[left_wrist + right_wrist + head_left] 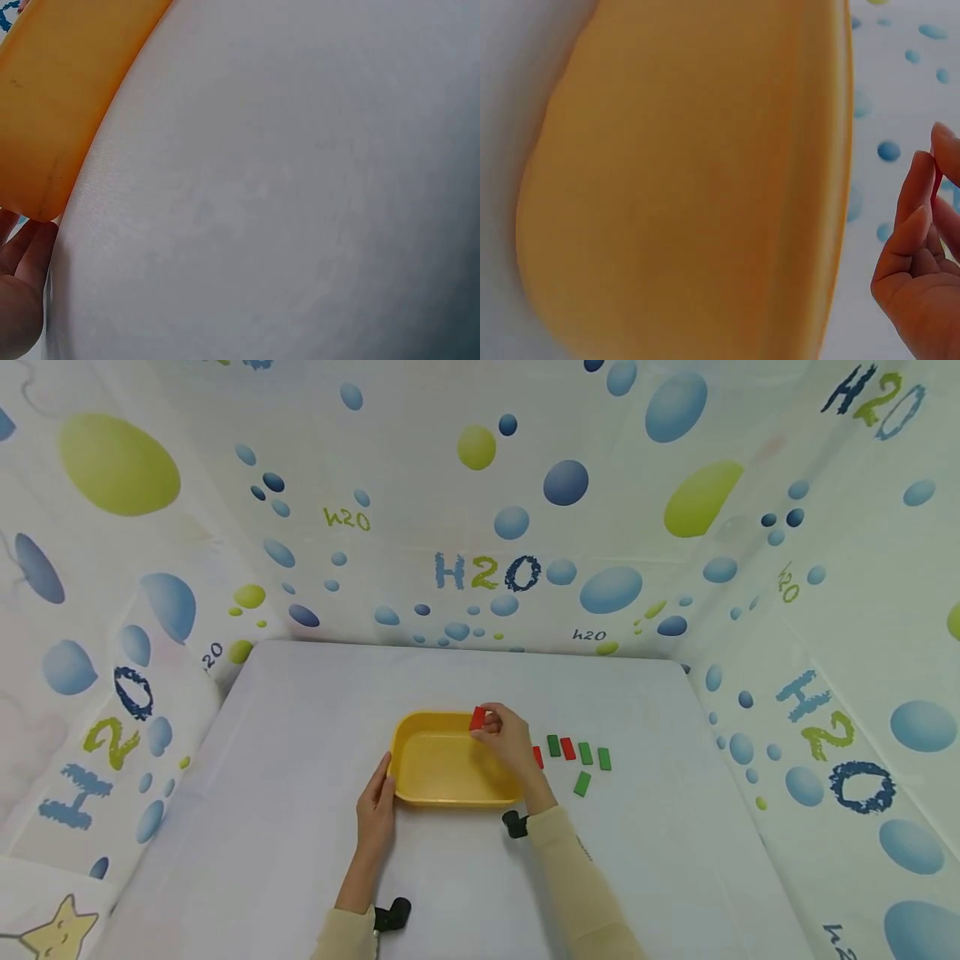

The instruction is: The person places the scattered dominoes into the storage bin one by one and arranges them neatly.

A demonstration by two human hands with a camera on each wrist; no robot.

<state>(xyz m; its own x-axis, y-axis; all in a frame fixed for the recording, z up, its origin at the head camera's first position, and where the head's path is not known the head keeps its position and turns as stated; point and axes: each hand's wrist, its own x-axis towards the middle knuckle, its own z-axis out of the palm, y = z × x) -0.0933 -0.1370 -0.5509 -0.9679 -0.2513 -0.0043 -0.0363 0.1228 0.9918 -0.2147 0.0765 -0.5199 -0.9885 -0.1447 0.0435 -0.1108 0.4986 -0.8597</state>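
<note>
A yellow plastic tray (453,802) with rounded corners sits in the middle of the table. My left hand (375,814) is at its left side, fingers fairly straight against the wall near the front corner; in the left wrist view, the left hand's fingers (28,259) touch the tray's corner. Above the tray's far right part, my right hand (510,743) pinches a small red rectangular tile (477,718) between thumb and fingers. The right wrist view shows that tile edge-on as a thin red sliver (936,182).
Right of the tray lie several green tiles (585,753) and a red tile (567,749). Another red tile (538,757) is partly hidden by my right hand. A white cloth covers the table (292,760); patterned curtains (420,510) stand around it.
</note>
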